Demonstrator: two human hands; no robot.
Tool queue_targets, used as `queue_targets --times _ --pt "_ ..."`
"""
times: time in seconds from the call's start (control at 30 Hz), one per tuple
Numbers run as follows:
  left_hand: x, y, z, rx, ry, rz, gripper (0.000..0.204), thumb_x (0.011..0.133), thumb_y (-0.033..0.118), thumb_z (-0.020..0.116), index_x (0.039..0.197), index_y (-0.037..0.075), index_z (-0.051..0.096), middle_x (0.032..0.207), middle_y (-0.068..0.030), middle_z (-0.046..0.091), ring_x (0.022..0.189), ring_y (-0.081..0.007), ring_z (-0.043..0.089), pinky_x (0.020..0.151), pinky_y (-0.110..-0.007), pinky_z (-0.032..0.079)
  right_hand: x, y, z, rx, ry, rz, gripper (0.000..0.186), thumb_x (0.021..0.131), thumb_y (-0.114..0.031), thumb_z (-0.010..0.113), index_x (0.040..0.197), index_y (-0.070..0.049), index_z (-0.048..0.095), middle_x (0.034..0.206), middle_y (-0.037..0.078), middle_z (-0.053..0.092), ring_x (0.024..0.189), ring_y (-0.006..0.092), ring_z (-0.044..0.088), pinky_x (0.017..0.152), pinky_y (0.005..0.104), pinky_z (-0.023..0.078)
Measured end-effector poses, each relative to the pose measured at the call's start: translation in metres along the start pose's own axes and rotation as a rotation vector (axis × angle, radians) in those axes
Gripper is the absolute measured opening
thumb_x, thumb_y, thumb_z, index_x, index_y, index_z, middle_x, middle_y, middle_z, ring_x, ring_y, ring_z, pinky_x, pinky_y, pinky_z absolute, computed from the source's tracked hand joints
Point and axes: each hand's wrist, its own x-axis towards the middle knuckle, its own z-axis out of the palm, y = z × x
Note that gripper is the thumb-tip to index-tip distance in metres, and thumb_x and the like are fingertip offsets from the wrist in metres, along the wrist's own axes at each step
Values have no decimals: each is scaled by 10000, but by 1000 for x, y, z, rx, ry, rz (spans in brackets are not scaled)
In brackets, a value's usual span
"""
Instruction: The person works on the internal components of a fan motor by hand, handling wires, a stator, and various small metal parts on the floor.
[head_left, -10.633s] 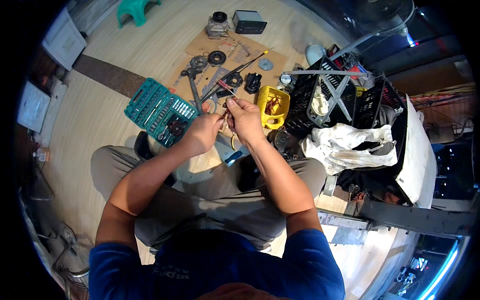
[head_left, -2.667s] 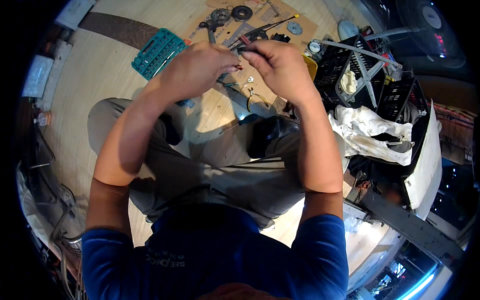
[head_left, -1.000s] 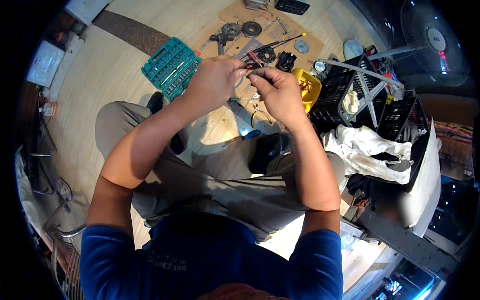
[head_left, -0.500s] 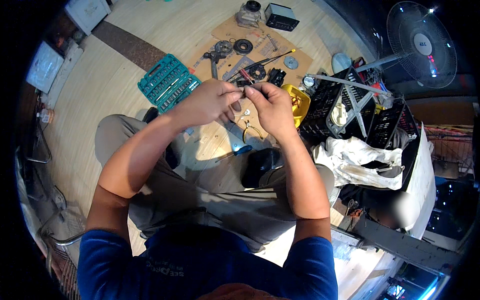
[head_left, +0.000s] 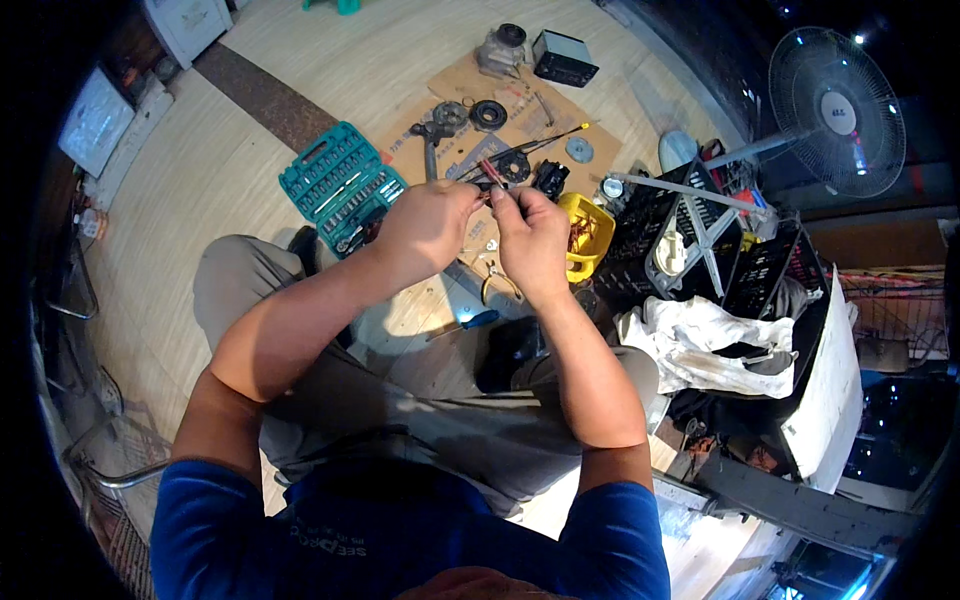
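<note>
Both of my hands meet over the cardboard, fingertips nearly touching. My left hand point(head_left: 425, 225) is closed in a pinch, and my right hand point(head_left: 532, 235) pinches from the other side. Whatever sits between the fingertips is small and dark, too small to name. Just beyond the fingers lie a red-handled tool point(head_left: 490, 170) and a round black part point(head_left: 514, 166). Close to my right hand stands a yellow tub point(head_left: 600, 240) with copper-coloured bits in it. Below the hands are pliers point(head_left: 498, 285) with yellow handles and a blue-handled screwdriver point(head_left: 478, 319).
An open green socket set point(head_left: 340, 180) lies left of the cardboard point(head_left: 405, 155). On the cardboard are a hammer point(head_left: 431, 150), a black ring point(head_left: 488, 115) and a grey disc point(head_left: 579, 150). To the right stand black crates point(head_left: 640, 235), a white cloth point(head_left: 690, 345) and a fan point(head_left: 838, 112).
Both hands have shifted slightly down in the picture, still pinched together, and the right one a little to the left. More of the yellow tub and the socket set shows.
</note>
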Motion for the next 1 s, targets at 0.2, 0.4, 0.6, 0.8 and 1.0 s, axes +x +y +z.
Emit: queue_targets --times 0.2,0.4,0.6,0.8,1.0 --pt "0 2 5 177 -41 -67 88 841 109 553 813 32 584 759 -181 618 721 -363 620 647 -448 495 0 8 7 92 40 49 225 880 -193 663 892 31 683 605 67 573 577 92 483 552 276 421" --pt "3 2 5 -25 12 -18 158 909 143 547 909 -8 594 764 -135 640 683 -301 644 622 -395 520 7 20 1 343 -22 121 215 881 -180 672 887 34 688 690 0 624 644 53 486 577 236 415" --pt "8 2 -19 -1045 -460 -682 231 971 162 521 995 -49 612 782 -73 649 654 -122 631 601 -263 532 7 7 -5 335 -25 129 202 906 -163 639 885 33 684 675 -27 584 636 42 457 552 240 394" --pt "-2 2 2 0 -69 -75 137 893 111 573 902 -12 630 733 -173 636 643 -328 627 582 -378 509 2 16 9 60 105 14 218 909 -173 632 857 34 671 608 25 552 580 68 440 513 278 380" --pt "-3 5 7 126 -41 -28 147 894 128 567 896 -9 622 760 -171 640 656 -333 620 598 -387 497 1 5 8 61 122 -32 204 886 -166 637 854 34 664 641 144 619 556 173 541 545 321 438"
